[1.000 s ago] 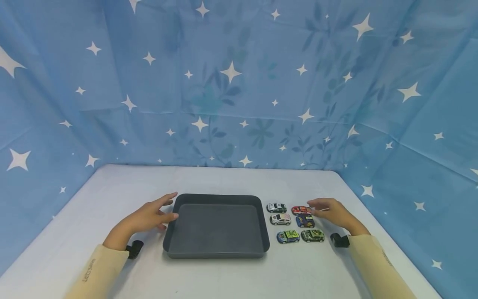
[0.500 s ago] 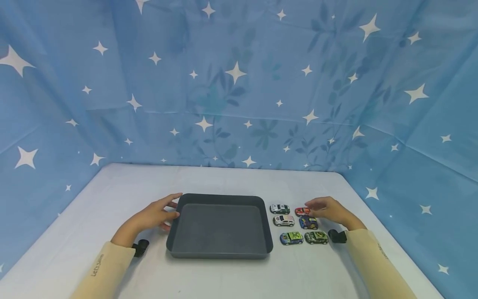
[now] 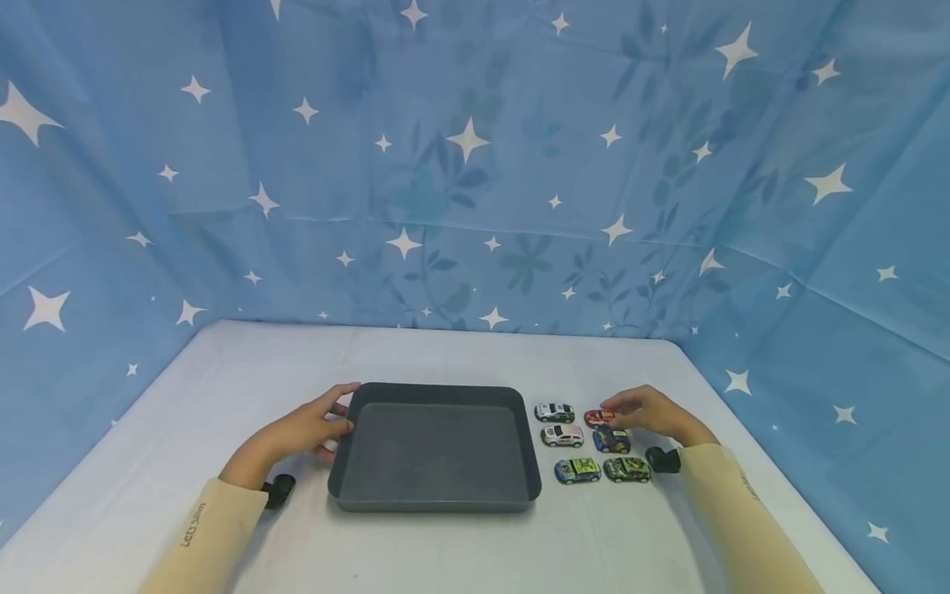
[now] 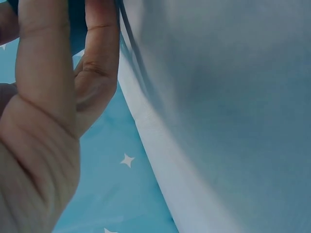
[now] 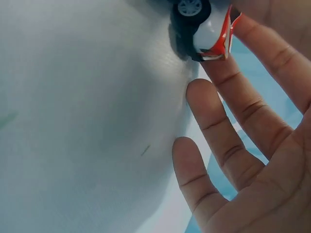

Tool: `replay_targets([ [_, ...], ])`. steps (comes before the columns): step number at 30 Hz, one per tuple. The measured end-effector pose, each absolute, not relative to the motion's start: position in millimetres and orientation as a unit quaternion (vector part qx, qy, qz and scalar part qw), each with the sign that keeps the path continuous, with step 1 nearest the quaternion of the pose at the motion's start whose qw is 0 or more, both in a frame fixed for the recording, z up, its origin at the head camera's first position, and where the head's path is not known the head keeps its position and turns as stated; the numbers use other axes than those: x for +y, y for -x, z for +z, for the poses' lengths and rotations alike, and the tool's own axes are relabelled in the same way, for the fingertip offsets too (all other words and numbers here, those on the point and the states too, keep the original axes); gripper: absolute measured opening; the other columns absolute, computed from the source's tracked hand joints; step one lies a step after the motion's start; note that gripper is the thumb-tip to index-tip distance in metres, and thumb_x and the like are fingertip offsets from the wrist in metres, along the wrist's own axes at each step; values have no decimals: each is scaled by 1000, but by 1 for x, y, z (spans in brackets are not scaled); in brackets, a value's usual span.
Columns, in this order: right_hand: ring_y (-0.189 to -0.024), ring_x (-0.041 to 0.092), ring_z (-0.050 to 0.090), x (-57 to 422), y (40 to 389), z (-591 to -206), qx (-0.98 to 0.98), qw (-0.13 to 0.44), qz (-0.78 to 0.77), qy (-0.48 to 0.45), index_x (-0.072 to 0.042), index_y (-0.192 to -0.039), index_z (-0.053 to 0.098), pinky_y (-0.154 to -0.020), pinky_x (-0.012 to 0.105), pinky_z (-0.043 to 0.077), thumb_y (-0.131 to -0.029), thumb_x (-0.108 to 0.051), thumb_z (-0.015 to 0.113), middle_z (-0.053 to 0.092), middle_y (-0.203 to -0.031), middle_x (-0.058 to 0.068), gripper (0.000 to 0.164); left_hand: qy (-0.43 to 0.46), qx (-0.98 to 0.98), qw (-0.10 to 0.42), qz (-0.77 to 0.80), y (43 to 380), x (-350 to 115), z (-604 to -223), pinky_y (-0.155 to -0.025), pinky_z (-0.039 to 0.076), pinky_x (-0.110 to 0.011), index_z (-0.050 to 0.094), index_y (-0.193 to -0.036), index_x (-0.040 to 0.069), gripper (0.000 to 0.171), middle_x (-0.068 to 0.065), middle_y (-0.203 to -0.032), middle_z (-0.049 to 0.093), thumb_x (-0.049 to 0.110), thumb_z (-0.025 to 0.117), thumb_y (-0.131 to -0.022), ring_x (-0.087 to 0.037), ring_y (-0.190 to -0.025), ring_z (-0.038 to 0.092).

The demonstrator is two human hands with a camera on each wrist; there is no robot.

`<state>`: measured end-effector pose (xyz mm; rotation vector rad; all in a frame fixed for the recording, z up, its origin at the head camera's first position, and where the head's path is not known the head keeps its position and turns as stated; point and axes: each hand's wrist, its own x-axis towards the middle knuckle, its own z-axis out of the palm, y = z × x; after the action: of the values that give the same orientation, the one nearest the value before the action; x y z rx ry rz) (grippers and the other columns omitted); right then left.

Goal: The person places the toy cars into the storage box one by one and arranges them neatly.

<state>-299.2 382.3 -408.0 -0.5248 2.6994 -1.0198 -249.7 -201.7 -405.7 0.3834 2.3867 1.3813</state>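
Observation:
A dark grey rectangular tray (image 3: 438, 454) lies on the white table. My left hand (image 3: 300, 429) holds its left edge, thumb at the rim and index finger by the far left corner; in the left wrist view, the tray's wall (image 4: 77, 24) shows between the fingers. My right hand (image 3: 653, 410) is at the red toy car (image 3: 596, 417), pinching its right end between thumb and index finger. The right wrist view shows the car's white and red end (image 5: 214, 39) against the fingers, with the ring and little fingers spread below. Part of the car is hidden.
Close around the red car are a blue toy car (image 3: 611, 440), a green camouflage car (image 3: 627, 469), a blue and green car (image 3: 577, 470) and two white cars, one patterned (image 3: 562, 436), one with dark green (image 3: 554, 412). A starry blue curtain (image 3: 475, 181) rises behind the table.
My right hand has moved slightly left, further over the red toy car. The left hand has come a little closer in against the tray's edge. The cars and tray keep their places.

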Motion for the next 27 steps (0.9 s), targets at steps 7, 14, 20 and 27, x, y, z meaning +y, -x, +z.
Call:
replay_targets([
  [7, -105, 29, 71, 380, 302, -409, 918, 105, -341, 174, 10, -121, 76, -92, 46, 57, -95, -6, 80, 78, -116, 21, 31, -134, 839, 183, 495, 249, -203, -406, -72, 64, -44, 15, -171, 0, 74, -42, -149, 42, 6, 56, -109, -30, -99, 73],
  [14, -101, 28, 72, 378, 296, -405, 925, 93, -330, 163, 8, -119, 78, -92, 50, 57, -95, -7, 81, 78, -113, 19, 29, -134, 837, 190, 496, 250, -201, -407, -68, 63, -43, 12, -172, 0, 75, -43, -152, 38, 7, 54, -110, -31, -106, 71],
  [20, -105, 34, 72, 373, 289, -399, 930, 65, -320, 168, 7, -117, 79, -92, 52, 57, -95, -9, 81, 79, -112, 18, 27, -134, 842, 189, 487, 249, -199, -407, -67, 63, -42, 12, -172, 0, 74, -43, -154, 38, 7, 53, -110, -31, -105, 71],
  [27, -106, 31, 72, 366, 289, -396, 928, 33, -325, 178, 4, -119, 79, -90, 50, 59, -97, -12, 80, 80, -112, 15, 27, -126, 843, 191, 487, 248, -201, -408, -67, 62, -43, 12, -172, 2, 74, -42, -155, 38, 8, 53, -111, -31, -106, 71],
])
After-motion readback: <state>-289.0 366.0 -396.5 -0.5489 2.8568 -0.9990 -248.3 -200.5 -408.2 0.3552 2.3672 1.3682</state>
